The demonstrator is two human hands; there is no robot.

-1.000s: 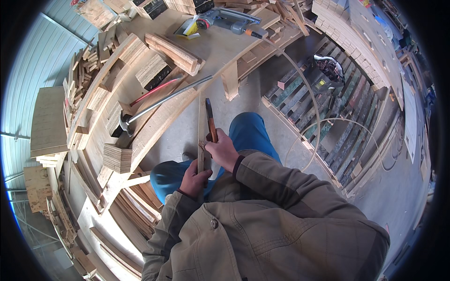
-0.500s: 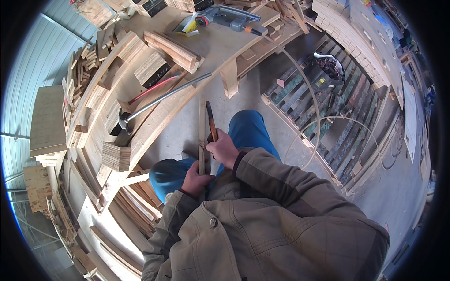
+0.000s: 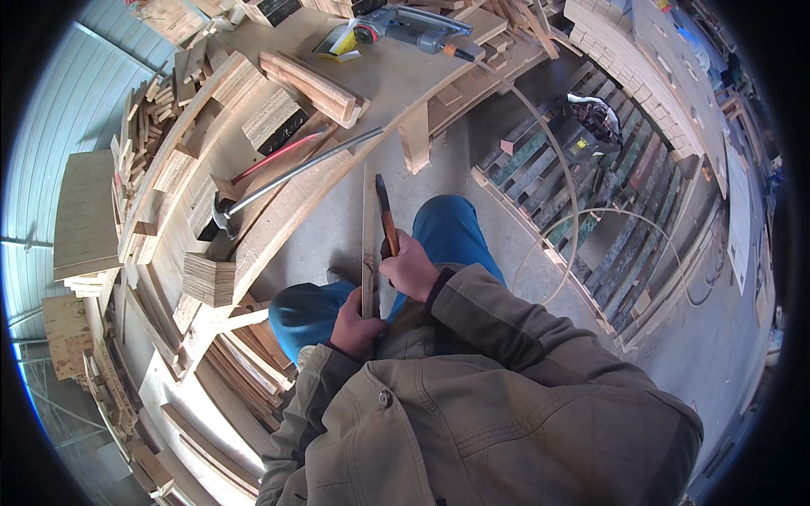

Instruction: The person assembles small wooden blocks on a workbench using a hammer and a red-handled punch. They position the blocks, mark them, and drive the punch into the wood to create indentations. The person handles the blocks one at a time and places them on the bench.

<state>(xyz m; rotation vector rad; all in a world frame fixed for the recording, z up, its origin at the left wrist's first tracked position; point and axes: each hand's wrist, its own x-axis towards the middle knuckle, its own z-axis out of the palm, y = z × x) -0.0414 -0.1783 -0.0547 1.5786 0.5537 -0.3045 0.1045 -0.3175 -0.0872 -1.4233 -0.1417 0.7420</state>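
My left hand (image 3: 357, 327) is wrapped round the lower part of a narrow wooden strip (image 3: 369, 223), which points away from me between my knees. My right hand (image 3: 410, 268) grips a slim tool (image 3: 386, 211) with an orange-brown handle and a dark, narrow far end; its exact kind is not clear. That tool lies alongside the strip, just to its right, with its dark end leaning toward it. My right fingers are close to the strip's edge, and I cannot tell whether they touch it.
On the wooden workbench (image 3: 278, 215) to the left are a metal bar clamp (image 3: 291, 175), wood blocks (image 3: 274, 125) and offcuts. A nail gun (image 3: 413, 34) with an air hose (image 3: 557, 156) lies at its far end. Right stands a slatted pallet (image 3: 607, 228) bearing a dark bag (image 3: 588, 126).
My right hand and the tool have shifted slightly right. The tool's dark end now leans further left relative to its handle. The strip's far end has moved slightly right, still in my left hand.
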